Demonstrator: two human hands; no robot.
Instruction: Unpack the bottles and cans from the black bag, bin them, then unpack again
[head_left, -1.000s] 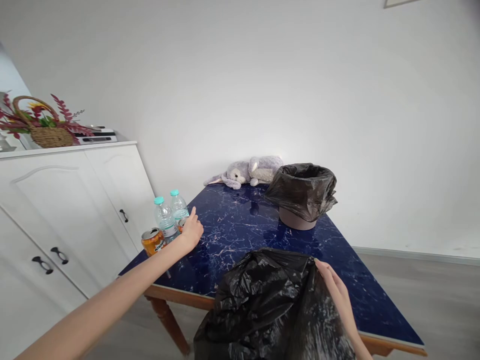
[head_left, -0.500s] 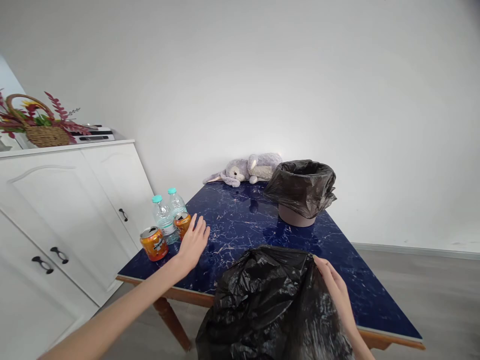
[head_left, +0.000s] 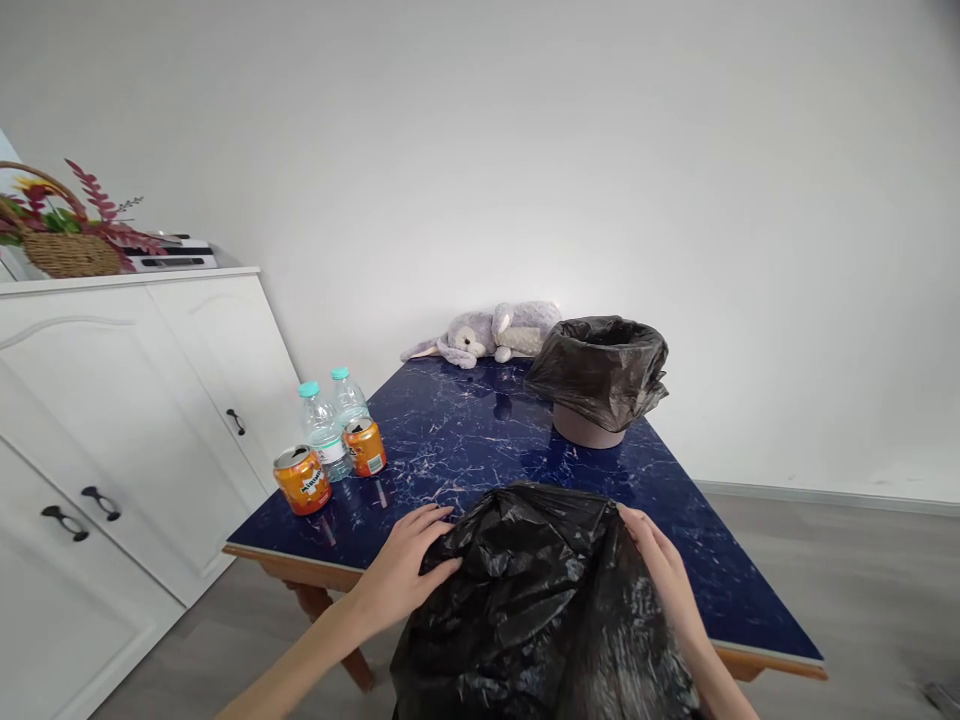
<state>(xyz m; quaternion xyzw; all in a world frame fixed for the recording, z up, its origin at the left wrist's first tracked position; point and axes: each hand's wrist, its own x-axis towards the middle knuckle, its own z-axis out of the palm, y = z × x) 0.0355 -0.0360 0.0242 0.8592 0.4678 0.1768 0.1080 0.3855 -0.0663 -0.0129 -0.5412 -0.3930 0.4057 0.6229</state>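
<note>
Bag between hands, at near table edge, open tabletop beyond

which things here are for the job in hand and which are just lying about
In use:
black plastic bag
right hand, gripping it
left hand, at its edge

Apparently lying about:
two orange cans
two bottles
lined bin
plush toy
flower basket
</note>
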